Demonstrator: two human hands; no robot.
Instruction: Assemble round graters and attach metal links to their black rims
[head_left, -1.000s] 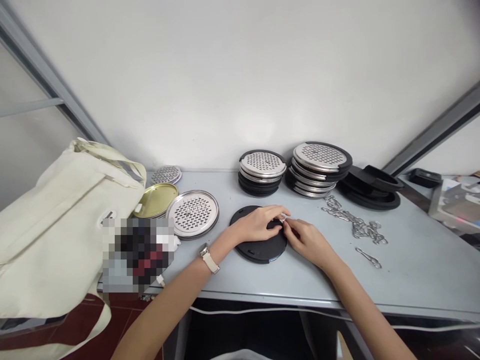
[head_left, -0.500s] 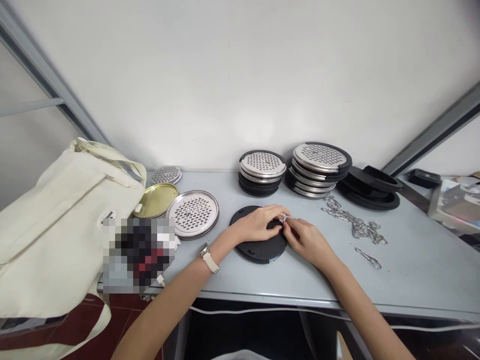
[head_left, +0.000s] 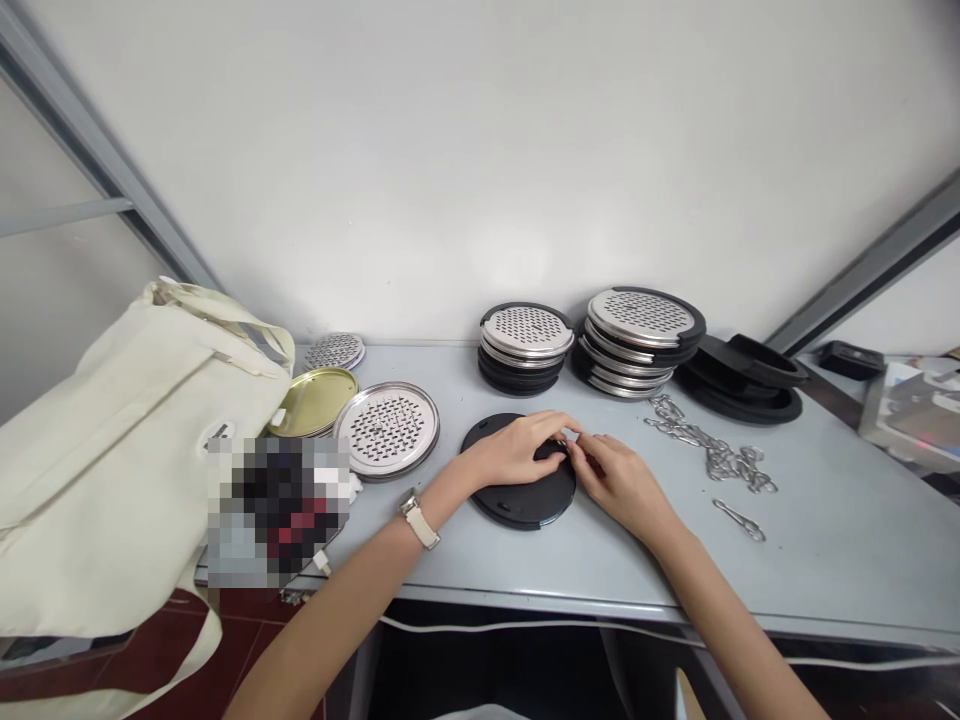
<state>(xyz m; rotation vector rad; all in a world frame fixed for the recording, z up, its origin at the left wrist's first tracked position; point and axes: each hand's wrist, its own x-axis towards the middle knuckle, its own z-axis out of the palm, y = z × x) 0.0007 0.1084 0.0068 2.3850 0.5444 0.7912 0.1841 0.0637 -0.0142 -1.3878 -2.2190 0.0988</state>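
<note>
Smooth, pale grey and hard-looking, the desk (head_left: 615, 575) carries mostly round things: shiny metal plates punched with rough holes, dark rings, and thin bent-wire clips (head_left: 720, 460) in a tangled heap. A soft, creased cream cloth bag (head_left: 112, 480) slumps at the left, and a shallow gold-coloured metal dish (head_left: 322, 400) sits near it, just beside a perforated plate (head_left: 386, 430).

The black disc (head_left: 529, 508) lies flat near the front of the desk, under the hands. It is dark and fairly smooth, with a glossier near edge and small oval marks showing near its rim. The left hand (head_left: 516, 450) rests across it, thumb and fingers drawn close together; the right hand (head_left: 615, 480) meets it at the disc's right side, fingertips bunched narrow. What the fingertips grip, if anything, I cannot tell.

There is one disc under the hands, two tall stacks of plates (head_left: 641, 345) by the wall, at least two black round parts (head_left: 739, 385) right of them, and one loose clip (head_left: 739, 520) apart from the heap, which is too knotted to count.
</note>
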